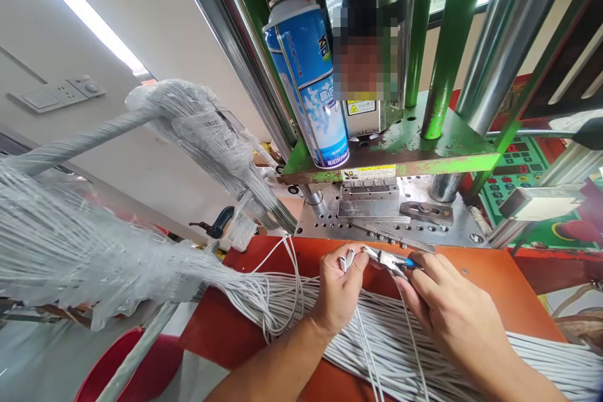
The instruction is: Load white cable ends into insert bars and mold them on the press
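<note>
Nearest, we record two bare hands above the orange table (504, 270). The left hand (340, 289) rises from the table's near side, fingers curled and thumb toward the pliers; it is closed on thin white cables, two pale cable ends (347, 260) standing out of the fist. The right hand (447, 301) reaches in from the right, back upward, closed around one pair of blue-handled pliers (393, 261). The pliers' tip meets the left fingertips; we cannot tell whether it bites a cable.

Beneath both hands, one thick cable bundle (292, 292) crosses the table, too dense to count, and covers much of it. Left of the table we note one red basin (136, 364) and plastic-wrapped cables (198, 132).

Beyond the table's far edge lies the metal base plate (320, 220), with one toothed metal bar (396, 237) slanting across its near edge, just beyond the pliers. Above it, one blue spray can (311, 85) stands on the green press plate (452, 144).
</note>
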The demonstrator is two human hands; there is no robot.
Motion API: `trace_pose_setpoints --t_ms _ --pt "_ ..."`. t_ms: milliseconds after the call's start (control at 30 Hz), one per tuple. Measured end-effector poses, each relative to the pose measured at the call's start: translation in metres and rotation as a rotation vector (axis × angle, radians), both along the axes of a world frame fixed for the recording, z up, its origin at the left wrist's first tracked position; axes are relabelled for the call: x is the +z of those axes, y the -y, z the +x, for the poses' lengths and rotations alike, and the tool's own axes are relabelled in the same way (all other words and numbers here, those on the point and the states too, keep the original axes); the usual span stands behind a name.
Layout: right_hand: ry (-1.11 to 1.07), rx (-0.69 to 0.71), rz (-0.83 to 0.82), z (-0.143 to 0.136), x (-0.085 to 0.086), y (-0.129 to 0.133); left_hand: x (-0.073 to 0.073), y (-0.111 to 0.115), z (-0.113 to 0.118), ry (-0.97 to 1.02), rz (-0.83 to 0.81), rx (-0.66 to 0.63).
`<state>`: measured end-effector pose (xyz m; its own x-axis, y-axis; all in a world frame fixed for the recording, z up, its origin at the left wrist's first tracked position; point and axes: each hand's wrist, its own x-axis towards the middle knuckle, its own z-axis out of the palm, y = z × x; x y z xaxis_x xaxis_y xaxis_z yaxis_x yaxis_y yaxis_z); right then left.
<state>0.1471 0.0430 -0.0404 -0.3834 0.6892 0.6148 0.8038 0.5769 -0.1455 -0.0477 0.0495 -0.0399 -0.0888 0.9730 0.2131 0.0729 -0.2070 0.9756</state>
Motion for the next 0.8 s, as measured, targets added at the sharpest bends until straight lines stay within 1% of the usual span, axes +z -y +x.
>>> trace_pose_setpoints --t_ms 133,267,333,433,500,600,667,800 --pt "-0.009 -0.005 0.004 -0.001 -0.005 0.000 -0.003 0.000 -0.002 0.030 -0.030 -0.057" --pt "-0.041 0.001 0.029 -0.003 -0.010 0.002 -0.005 0.001 -0.003 0.146 -0.077 -0.123" --pt "-0.044 0.013 0.024 -0.004 -0.012 0.003 -0.005 0.000 -0.002 0.169 -0.059 -0.113" --pt "-0.056 0.054 -0.009 -0.007 -0.016 0.006 -0.005 0.000 -0.002 0.125 -0.013 -0.076" --pt "-0.074 0.086 -0.051 -0.008 -0.018 0.007 -0.005 0.000 -0.002 0.095 0.008 -0.067" --pt "-0.116 0.124 -0.134 -0.009 -0.018 0.008 -0.006 0.001 -0.001 0.106 -0.004 -0.057" --pt "-0.128 0.110 -0.142 -0.008 -0.016 0.007 -0.006 0.000 0.000 0.132 -0.028 -0.058" --pt "-0.088 0.018 -0.074 -0.005 -0.010 0.004 -0.004 -0.001 0.002 0.229 -0.072 -0.028"
